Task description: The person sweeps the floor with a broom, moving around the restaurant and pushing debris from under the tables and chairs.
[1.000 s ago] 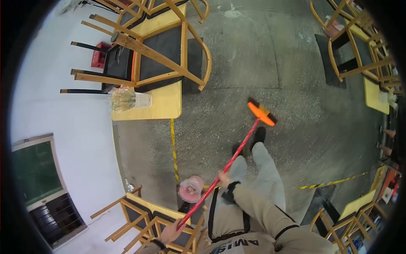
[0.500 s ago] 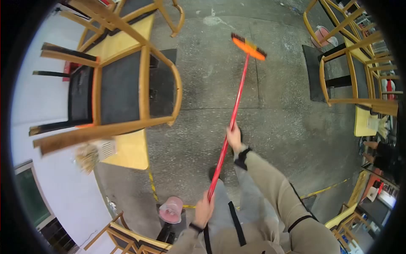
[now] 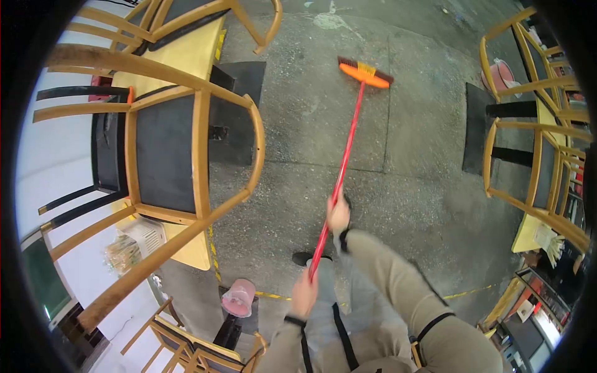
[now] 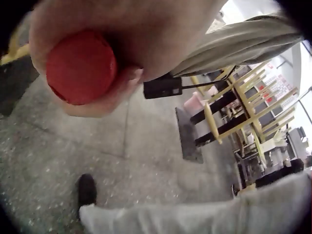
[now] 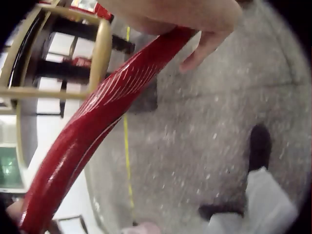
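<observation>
A broom with a red handle [image 3: 349, 140] and an orange head [image 3: 365, 76] reaches forward over the grey floor in the head view, its dark and yellow bristles facing away from me. My left hand [image 3: 305, 293] grips the handle near its top end, close to my body. In the left wrist view the round red end cap [image 4: 82, 67] pokes out of that fist. Farther down the handle, my right hand [image 3: 338, 213] wraps around it. The right wrist view shows the striped red handle [image 5: 105, 107] running out from under the right hand [image 5: 195, 17].
Upturned chairs [image 3: 165, 149] rest on a yellow table [image 3: 193, 248] at left, beside a white basket [image 3: 146, 236] of sticks. More chairs [image 3: 535, 161] stand over tables at right. A pink bucket [image 3: 239, 297] is at lower left, another bucket [image 3: 499, 76] at upper right.
The broom head has gone from near my feet to farther forward, most of it in the first half second. Both hands kept hold of the handle, and the view has shifted.
</observation>
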A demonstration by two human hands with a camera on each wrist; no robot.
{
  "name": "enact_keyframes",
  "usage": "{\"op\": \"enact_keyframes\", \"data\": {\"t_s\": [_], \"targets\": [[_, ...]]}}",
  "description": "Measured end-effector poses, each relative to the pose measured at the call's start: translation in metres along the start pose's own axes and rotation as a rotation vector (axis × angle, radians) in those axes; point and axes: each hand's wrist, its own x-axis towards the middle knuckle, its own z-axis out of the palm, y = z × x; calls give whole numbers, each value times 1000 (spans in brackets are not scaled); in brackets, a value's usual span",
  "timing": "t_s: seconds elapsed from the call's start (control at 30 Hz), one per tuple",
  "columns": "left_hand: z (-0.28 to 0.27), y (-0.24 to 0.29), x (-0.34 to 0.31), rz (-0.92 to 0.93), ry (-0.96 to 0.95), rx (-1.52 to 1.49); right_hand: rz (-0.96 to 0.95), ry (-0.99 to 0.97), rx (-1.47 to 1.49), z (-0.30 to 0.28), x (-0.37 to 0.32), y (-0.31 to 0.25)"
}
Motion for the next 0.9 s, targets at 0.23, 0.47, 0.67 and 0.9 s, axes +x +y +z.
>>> {"op": "enact_keyframes", "data": {"t_s": [0.23,0.47,0.67,0.9], "targets": [[-57,-111,-252,-297,-310,175,951,-696,599,39,-280,40],[-56,-80,-269,-561,-324,166,1219,-659,655,12,-287,14],[-17,-21,-81,-216,-182,53,745,-308,731,-34,-63,-11],[5,216,241,352,27,-114,200,59,702,-126,252,-9]]}}
